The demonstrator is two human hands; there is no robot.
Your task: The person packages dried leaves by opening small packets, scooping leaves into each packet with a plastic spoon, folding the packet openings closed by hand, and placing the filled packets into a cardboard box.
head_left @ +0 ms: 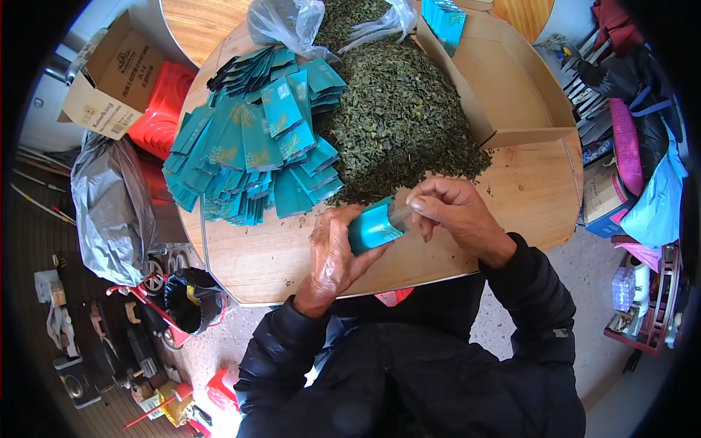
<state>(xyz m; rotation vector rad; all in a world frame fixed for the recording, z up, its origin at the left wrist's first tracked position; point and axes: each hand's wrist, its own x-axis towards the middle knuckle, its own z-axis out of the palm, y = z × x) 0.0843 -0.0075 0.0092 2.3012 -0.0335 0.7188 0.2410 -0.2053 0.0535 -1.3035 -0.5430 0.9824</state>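
My left hand (334, 252) is wrapped round a small teal packet (374, 228), held tilted just above the front of the table. The packet's mouth faces right. At that mouth my right hand (460, 217) pinches a strip of translucent plastic (399, 214) between thumb and fingers. Whether the strip reaches inside the packet is hidden. Behind both hands rises a big heap of dried green leaves (398, 109), probably tea. A spread pile of flat teal packets (248, 139) with gold print lies to the left of the heap.
An open cardboard box (518, 87) stands right of the heap, with more teal packets (442, 25) beside its far end. A clear plastic bag (285, 25) lies at the back. Loose leaf bits dot the wooden table (540, 197). Red stools (162, 102) and a carton (117, 77) stand left.
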